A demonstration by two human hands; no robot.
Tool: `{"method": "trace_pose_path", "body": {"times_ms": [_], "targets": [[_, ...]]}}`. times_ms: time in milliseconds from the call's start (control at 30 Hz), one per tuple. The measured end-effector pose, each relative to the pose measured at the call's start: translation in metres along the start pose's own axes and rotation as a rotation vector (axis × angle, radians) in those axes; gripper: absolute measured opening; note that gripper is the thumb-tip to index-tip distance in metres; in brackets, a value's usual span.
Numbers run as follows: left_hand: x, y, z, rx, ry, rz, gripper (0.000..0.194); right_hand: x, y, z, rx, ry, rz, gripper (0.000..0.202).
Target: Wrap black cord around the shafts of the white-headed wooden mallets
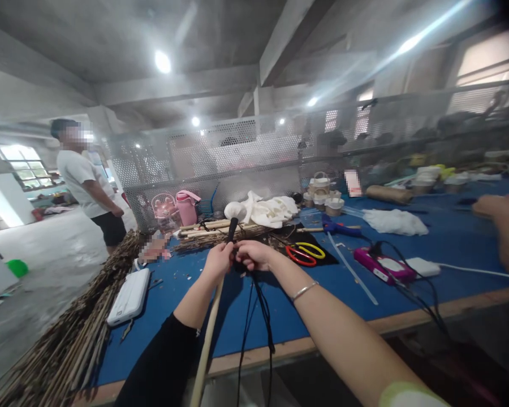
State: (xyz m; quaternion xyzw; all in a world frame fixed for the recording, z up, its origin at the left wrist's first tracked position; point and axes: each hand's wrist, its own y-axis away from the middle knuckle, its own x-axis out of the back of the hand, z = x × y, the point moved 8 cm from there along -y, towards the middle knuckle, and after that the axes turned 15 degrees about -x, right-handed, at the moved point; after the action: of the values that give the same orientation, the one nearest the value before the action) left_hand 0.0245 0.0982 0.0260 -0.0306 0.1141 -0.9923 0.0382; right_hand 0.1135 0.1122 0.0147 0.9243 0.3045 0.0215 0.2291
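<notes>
My left hand [218, 262] is closed round a pale wooden stick [210, 333] whose top end [233, 227] is wrapped in something black. The stick slants from the front edge of the table up to my fingers. Right beside it, my right hand [257, 255] pinches black cord against the wrapped part. Loose strands of the black cord [261, 308] hang below my right hand, past the table edge. Scissors [303, 254] with one red and one yellow handle lie on black cloth, just right of my right hand.
Dry twigs [78, 328] are heaped along the left edge of the blue table [173, 308], next to a white power bank [128, 297]. To the right lie a blue glue gun [341, 227] and a magenta device [384, 265] with cables. A co-worker's blurred hand [498, 217] reaches in. Another person [87, 181] stands left.
</notes>
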Motion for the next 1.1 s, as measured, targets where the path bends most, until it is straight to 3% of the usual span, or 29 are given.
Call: {"method": "trace_pose_path", "body": {"times_ms": [133,233,367,500,667,933,1100], "targets": [[-0.013,0.009,-0.006,0.036,0.116,-0.114,0.026,0.005,0.003,0.001,0.063,-0.014,0.078,0.028],[-0.016,0.013,-0.006,0.047,0.13,-0.12,0.027,-0.004,0.004,0.001,0.085,-0.031,0.009,0.042],[-0.008,0.013,-0.007,-0.004,-0.137,-0.086,0.027,-0.017,0.005,0.0,0.129,-0.003,-0.082,0.048],[-0.001,0.011,-0.009,-0.075,-0.37,-0.075,0.029,-0.012,-0.002,0.006,0.127,0.026,0.037,0.044],[0.004,0.009,-0.012,-0.086,-0.44,-0.04,0.03,-0.011,-0.011,0.011,0.12,0.007,0.102,0.038],[0.016,0.009,0.0,-0.123,-0.348,0.116,0.028,-0.001,-0.009,0.005,0.162,-0.107,0.227,0.024],[0.01,0.012,-0.001,-0.084,-0.229,0.091,0.026,0.004,-0.003,0.002,0.114,-0.118,0.246,0.032]]}}
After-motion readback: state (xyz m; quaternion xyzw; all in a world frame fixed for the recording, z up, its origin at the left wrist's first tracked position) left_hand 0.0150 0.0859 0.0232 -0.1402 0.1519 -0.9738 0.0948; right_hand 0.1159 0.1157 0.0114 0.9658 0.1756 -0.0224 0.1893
